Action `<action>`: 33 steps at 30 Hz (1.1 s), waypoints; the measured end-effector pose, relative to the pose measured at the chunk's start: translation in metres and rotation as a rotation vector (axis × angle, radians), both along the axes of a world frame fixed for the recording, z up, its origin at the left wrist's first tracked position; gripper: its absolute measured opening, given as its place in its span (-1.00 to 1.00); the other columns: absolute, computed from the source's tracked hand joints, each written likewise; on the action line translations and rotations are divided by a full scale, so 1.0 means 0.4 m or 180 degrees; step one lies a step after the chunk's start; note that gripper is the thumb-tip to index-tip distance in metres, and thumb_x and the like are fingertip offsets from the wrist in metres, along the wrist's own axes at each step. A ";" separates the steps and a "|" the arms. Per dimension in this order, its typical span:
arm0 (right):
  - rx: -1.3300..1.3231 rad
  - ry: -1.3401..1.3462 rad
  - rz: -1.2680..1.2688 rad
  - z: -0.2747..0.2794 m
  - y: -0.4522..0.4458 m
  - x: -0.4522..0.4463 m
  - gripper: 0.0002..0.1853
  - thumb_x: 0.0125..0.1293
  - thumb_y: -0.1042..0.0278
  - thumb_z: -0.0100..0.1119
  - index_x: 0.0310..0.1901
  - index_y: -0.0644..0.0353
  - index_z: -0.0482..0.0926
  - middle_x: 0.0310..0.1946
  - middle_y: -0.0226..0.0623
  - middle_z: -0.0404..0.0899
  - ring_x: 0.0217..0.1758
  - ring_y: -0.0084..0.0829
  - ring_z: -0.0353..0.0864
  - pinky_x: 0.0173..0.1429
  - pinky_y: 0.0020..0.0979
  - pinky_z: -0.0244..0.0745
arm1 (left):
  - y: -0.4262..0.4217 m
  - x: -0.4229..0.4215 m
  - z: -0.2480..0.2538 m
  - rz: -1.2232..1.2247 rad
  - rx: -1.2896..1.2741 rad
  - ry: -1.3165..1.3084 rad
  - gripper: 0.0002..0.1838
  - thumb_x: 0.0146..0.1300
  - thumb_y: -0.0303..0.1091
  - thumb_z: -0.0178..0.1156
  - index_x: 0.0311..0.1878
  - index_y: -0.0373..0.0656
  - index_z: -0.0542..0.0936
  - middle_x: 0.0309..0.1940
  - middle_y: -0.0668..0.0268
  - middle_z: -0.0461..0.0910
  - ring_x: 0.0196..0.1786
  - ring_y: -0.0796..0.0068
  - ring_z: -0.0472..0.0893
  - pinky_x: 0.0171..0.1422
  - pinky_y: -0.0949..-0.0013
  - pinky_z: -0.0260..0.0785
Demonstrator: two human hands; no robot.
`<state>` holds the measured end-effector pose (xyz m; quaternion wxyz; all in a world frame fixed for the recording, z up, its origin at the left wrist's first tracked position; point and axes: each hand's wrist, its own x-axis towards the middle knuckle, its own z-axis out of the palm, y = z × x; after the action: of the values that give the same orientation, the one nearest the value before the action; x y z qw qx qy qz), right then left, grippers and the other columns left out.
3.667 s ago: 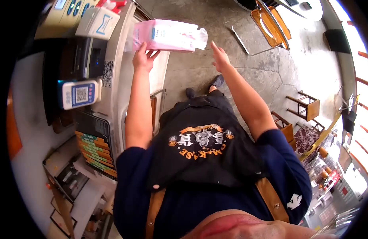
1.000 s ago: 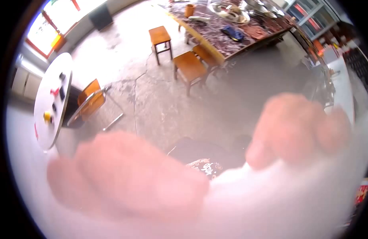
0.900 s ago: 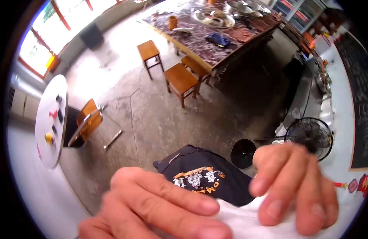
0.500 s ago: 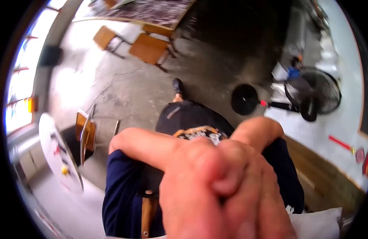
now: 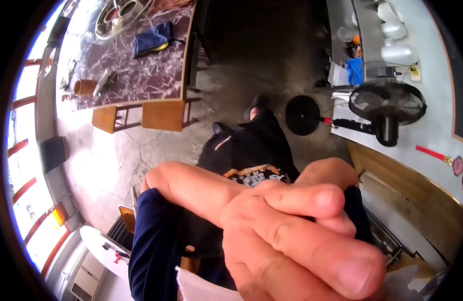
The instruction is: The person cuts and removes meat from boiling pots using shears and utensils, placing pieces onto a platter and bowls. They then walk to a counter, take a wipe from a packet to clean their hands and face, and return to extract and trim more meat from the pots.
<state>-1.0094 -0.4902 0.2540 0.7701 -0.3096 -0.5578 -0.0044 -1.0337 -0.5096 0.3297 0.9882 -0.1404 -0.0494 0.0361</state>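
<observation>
My left hand [image 5: 286,241] is close to the camera, its fingers stretched out to the right and nothing visible in its grip. It crosses over my right hand [image 5: 337,224], and the two touch. Of my right hand only a small part shows beside the left fingers, plus its wrist; the other fingers are hidden. Beneath both hands hangs a dark apron [image 5: 241,150] with an orange and white print. Low in the view, left of the hands, is the corner of a white sheet-like piece [image 5: 206,287].
A marble-patterned table [image 5: 121,75] with wooden chairs [image 5: 162,115] stands ahead on the left. On the right are a black fan [image 5: 388,103] and a white counter [image 5: 356,138] with containers. A round white board [image 5: 93,241] lies lower left.
My left fingers, bunched over the right hand before, now stretch out to the right. My view has shifted, bringing more of the patterned table in; my feet have changed position.
</observation>
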 end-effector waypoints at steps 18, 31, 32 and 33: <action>0.0058 -0.0246 -0.0060 0.049 -0.277 0.753 -0.78 0.36 0.29 0.07 -0.04 0.13 0.56 -0.20 -0.29 0.65 -0.17 -0.31 0.68 -0.04 -0.33 0.58 | -0.283 0.689 0.067 -0.0038 0.0353 0.0740 -0.64 0.44 -0.28 0.04 0.04 -0.46 0.40 -0.17 0.04 0.55 -0.18 0.28 0.62 -0.07 0.25 0.59; -0.0189 -0.0433 -0.0518 0.041 -0.230 1.262 -0.79 0.32 0.30 0.12 -0.07 0.16 0.58 -0.18 -0.29 0.66 -0.13 -0.28 0.68 -0.01 -0.27 0.56 | -0.208 1.193 -0.002 -0.0686 0.0306 0.0259 -0.64 0.44 -0.28 0.01 0.08 -0.43 0.40 -0.11 0.05 0.54 -0.12 0.29 0.60 -0.01 0.26 0.55; -0.0237 -0.0428 -0.0592 0.038 -0.215 1.304 -0.79 0.32 0.30 0.12 -0.07 0.16 0.58 -0.18 -0.29 0.66 -0.13 -0.28 0.68 0.00 -0.27 0.56 | -0.193 1.237 -0.004 -0.0788 0.0274 0.0242 -0.64 0.44 -0.28 0.01 0.09 -0.43 0.39 -0.11 0.05 0.54 -0.11 0.29 0.60 -0.01 0.26 0.55; -0.0272 -0.0408 -0.0623 0.039 -0.201 1.349 -0.79 0.31 0.30 0.12 -0.08 0.17 0.58 -0.18 -0.29 0.66 -0.12 -0.28 0.68 0.00 -0.26 0.56 | -0.177 1.285 -0.005 -0.0863 0.0227 0.0224 -0.64 0.44 -0.28 0.01 0.09 -0.42 0.39 -0.10 0.05 0.54 -0.10 0.29 0.60 0.00 0.26 0.54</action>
<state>-0.4699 -0.5707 0.2698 0.7148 -0.3942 -0.5727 -0.0755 -0.5198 -0.5803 0.3277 0.9895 -0.1092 0.0034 -0.0945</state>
